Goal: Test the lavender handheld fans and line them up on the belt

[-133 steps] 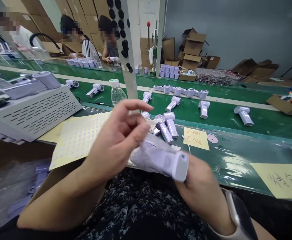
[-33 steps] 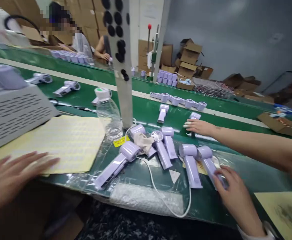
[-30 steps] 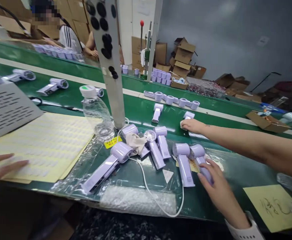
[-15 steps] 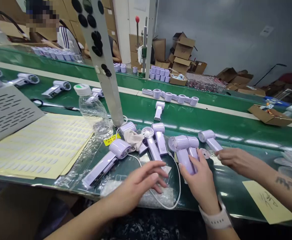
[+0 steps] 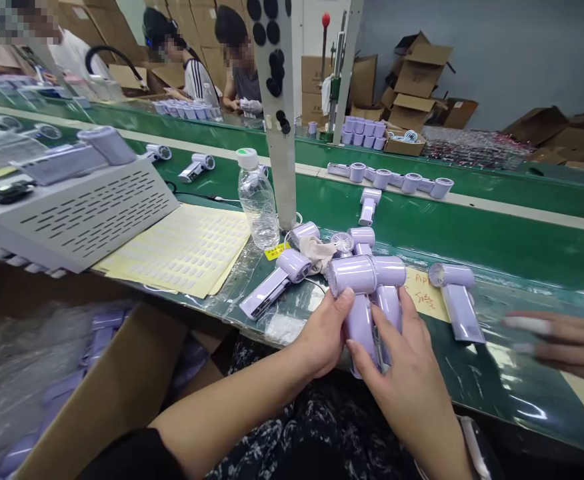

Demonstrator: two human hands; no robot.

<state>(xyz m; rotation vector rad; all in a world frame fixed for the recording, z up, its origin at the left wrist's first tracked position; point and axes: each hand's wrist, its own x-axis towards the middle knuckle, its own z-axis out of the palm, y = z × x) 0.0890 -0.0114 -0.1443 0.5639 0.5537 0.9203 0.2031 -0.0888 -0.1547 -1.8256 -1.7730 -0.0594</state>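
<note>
Two lilac handheld fans are held side by side in front of me, above the table's front edge. My left hand [image 5: 322,337] is wrapped round the handle of the left fan [image 5: 353,277]. My right hand [image 5: 412,363] grips the right fan [image 5: 391,273] by its handle, its thumb and fingertips close to the left fan's handle too. Behind them lie more lilac fans, one with its grille [image 5: 342,242] facing up, beside a crumpled pale cloth [image 5: 317,253]. Another fan [image 5: 272,283] lies to the left. A single fan [image 5: 458,300] lies to the right.
A co-worker's blurred hand [image 5: 567,343] is at the right. A water bottle [image 5: 258,203] stands by a metal post [image 5: 281,160], near sticker sheets [image 5: 187,247] and a slotted grey box [image 5: 107,207]. Fans lie along the green belt [image 5: 322,200]. An open carton [image 5: 107,393] sits lower left.
My left hand has closed on the left fan, and both fans are lifted nearer to me. The co-worker's hand has let go of the right-hand fan and drawn right. The view has turned left.
</note>
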